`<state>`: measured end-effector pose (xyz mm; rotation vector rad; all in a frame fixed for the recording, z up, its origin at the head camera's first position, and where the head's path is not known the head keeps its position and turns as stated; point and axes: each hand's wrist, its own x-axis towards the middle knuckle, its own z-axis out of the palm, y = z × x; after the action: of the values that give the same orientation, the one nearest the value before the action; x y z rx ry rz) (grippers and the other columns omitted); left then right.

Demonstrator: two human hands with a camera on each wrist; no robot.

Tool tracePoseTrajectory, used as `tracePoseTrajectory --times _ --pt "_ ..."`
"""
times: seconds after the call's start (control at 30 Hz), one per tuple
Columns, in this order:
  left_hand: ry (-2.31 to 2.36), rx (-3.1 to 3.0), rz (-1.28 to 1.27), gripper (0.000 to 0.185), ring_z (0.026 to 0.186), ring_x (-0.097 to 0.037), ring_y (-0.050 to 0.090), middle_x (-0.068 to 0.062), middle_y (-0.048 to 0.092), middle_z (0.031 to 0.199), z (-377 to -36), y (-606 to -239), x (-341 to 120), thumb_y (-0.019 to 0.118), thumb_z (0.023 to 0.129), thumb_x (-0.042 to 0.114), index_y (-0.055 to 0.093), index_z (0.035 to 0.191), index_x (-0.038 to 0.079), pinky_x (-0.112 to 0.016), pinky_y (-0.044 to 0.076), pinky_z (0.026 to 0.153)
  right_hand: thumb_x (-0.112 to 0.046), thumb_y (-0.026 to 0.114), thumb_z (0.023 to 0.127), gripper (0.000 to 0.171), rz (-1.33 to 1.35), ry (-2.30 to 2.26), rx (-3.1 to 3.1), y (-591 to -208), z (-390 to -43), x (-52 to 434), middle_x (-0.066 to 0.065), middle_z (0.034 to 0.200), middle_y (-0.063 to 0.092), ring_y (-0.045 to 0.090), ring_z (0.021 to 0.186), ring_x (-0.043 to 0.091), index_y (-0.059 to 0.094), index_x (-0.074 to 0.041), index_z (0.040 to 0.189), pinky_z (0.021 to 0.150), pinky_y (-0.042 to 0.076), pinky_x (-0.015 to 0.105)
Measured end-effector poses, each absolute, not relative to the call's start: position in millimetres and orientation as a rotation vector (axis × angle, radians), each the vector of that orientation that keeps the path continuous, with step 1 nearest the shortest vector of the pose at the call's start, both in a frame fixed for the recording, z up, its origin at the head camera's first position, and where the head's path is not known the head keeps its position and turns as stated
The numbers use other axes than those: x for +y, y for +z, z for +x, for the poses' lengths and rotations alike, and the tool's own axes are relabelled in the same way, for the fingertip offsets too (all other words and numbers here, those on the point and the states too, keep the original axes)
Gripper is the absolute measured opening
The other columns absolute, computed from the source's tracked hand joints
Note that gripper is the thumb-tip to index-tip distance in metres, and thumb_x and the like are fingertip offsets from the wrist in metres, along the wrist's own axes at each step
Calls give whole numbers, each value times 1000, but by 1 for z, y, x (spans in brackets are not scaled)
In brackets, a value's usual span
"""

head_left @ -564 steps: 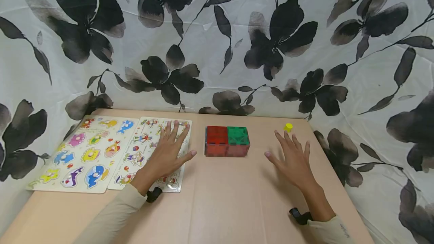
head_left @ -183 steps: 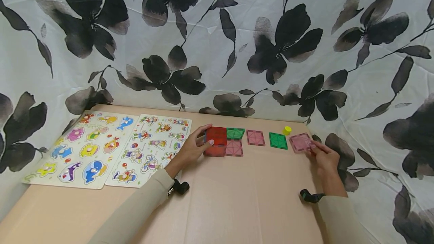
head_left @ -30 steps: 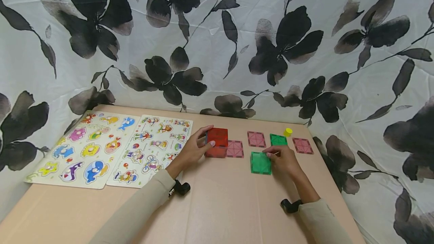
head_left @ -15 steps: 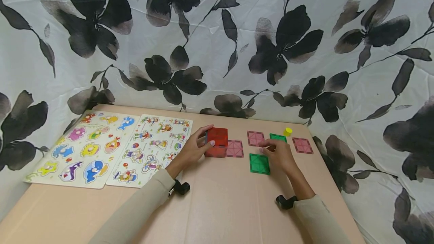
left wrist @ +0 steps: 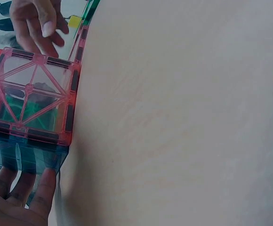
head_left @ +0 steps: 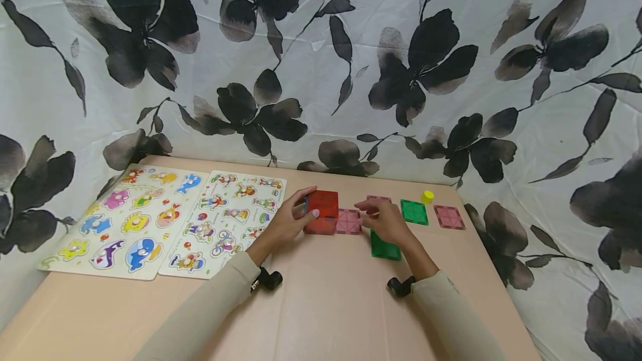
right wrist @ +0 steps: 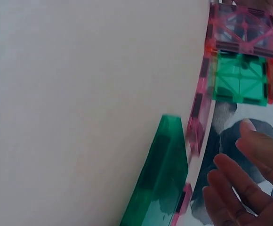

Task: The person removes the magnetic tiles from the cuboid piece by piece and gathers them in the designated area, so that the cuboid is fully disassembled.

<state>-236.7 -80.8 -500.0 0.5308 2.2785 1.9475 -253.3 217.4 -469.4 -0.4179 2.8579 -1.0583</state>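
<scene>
Right hand (head_left: 388, 222) has moved left, fingers released; left hand (head_left: 283, 223) grips red box (head_left: 323, 203), one side facing person (head_left: 203, 302).

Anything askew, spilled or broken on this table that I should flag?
Nothing clearly stands out; I see no spill or breakage. At most, the near green piece sits out of line, closer to the person than the other green tile and the far-right pink tile, but that hardly looks wrong.

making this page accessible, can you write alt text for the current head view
A person's left hand holds a translucent red-topped plastic cube, while their right hand, holding nothing, hovers by a flat square pink plastic tile. Two pale cartoon-printed boards lie at left.
</scene>
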Motion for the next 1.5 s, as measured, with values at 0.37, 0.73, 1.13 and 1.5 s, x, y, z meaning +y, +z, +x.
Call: tracePoseTrajectory --times 0.37,0.73,1.13,1.5 --pt "1955 2276 568 62 156 -40 41 -10 46 163 -236 -498 -79 68 106 18 42 161 27 -55 46 121 -2 83 89 49 -610 -811 2887 -475 -257 199 14 136 72 64 115 31 71 -7 137 104 58 51" --pt "1957 2281 563 63 156 -40 41 -10 45 164 -238 -498 -78 69 105 17 42 161 27 -54 45 121 -1 86 86 48 -533 -793 2933 -477 -258 192 11 134 73 64 127 32 75 -10 132 114 52 54" --pt "1940 2293 551 63 156 -38 41 -11 46 163 -238 -500 -79 69 105 18 42 162 27 -53 46 121 0 87 84 41 -424 -967 2947 -475 -250 202 7 117 73 66 104 28 78 -16 121 89 64 42" --pt "1958 2270 531 64 155 -42 41 -11 46 163 -236 -501 -81 69 105 18 42 162 27 -56 45 121 9 76 89 35 -477 -1143 2808 -468 -246 220 6 114 75 65 102 24 74 -16 112 92 60 39"
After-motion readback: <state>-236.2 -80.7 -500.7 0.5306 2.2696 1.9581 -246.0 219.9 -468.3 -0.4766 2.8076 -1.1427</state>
